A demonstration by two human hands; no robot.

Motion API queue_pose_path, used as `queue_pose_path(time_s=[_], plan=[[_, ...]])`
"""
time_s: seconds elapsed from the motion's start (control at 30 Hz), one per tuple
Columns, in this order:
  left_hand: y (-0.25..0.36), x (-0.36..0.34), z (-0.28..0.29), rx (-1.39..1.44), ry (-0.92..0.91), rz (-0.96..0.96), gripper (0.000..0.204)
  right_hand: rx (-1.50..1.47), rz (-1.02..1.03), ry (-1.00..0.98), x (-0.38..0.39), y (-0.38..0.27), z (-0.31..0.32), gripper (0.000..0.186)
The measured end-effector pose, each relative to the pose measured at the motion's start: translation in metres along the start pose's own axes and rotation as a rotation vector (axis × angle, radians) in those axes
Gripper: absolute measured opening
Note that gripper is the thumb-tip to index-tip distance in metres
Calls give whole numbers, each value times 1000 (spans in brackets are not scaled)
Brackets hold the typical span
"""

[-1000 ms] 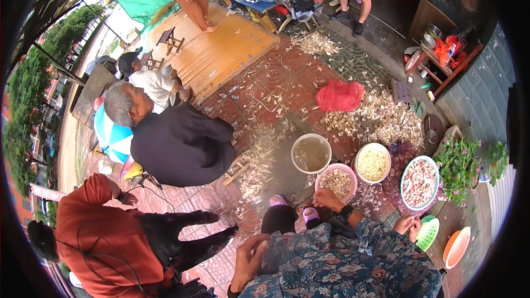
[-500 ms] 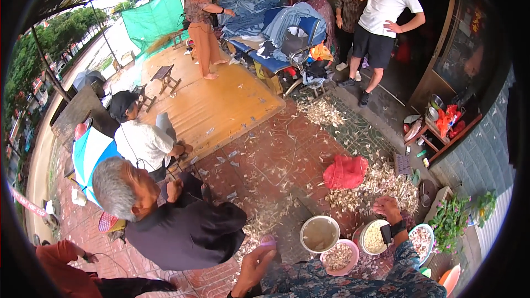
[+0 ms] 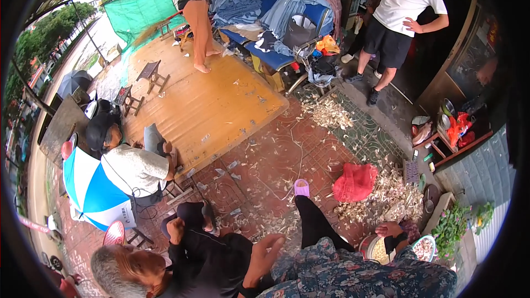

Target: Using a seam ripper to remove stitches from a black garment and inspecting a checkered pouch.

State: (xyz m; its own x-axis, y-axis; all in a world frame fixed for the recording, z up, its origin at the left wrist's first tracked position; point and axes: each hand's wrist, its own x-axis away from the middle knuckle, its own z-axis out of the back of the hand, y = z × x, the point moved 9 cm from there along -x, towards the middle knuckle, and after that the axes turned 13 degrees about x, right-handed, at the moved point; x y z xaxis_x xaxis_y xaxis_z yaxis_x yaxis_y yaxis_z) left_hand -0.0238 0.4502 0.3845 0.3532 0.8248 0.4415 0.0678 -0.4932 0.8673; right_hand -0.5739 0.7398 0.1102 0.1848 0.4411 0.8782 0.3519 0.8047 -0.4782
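My left hand (image 3: pixel 264 259) is raised in front of my body beside the dark-clad person, fingers loosely apart and nothing in it. My right hand (image 3: pixel 389 229), wearing a dark wristband, hangs over the rim of a metal pot (image 3: pixel 380 251) of pale peeled garlic cloves. Its fingers look loosely stretched with nothing visible in them. Just right of that hand is a light-blue-rimmed basin (image 3: pixel 424 248) of pinkish cloves. My dark-trousered leg (image 3: pixel 313 218) reaches forward, ending in a purple slipper (image 3: pixel 301 187). Ahead lies a red mesh bag (image 3: pixel 355 182) on scattered garlic skins (image 3: pixel 386 194).
A seated person (image 3: pixel 193 259) is close on my left, another (image 3: pixel 135 165) beyond, by a blue-and-white umbrella (image 3: pixel 99 185). A yellow-brown mat (image 3: pixel 221 110) lies ahead with small stools. A person in white (image 3: pixel 406 16) stands near the doorway. A wooden shelf (image 3: pixel 458 149) and flowering plant (image 3: pixel 455 226) are right.
My view has shifted, and my leg with the slipper now stretches forward. The pot of cloudy water and pink basin are no longer visible. The near seated person appears lower in view.
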Motion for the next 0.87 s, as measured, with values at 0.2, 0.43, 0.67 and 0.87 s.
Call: queue_pose_path(time_s=[0.2,0.43,0.67,0.87], plan=[[48,-156,-34,-64,-34,32,28,-26,24,44,-134,-151,-10,36],[119,-283,-77,-145,-158,38,27,58,201,-181,-203,-422,-201,34],[203,-405,-31,-86,-67,-31,26,218,532,-137,-254,-777,-305,36],[260,-542,25,98,-41,-119,27,228,644,42,-246,-1021,-318,39]])
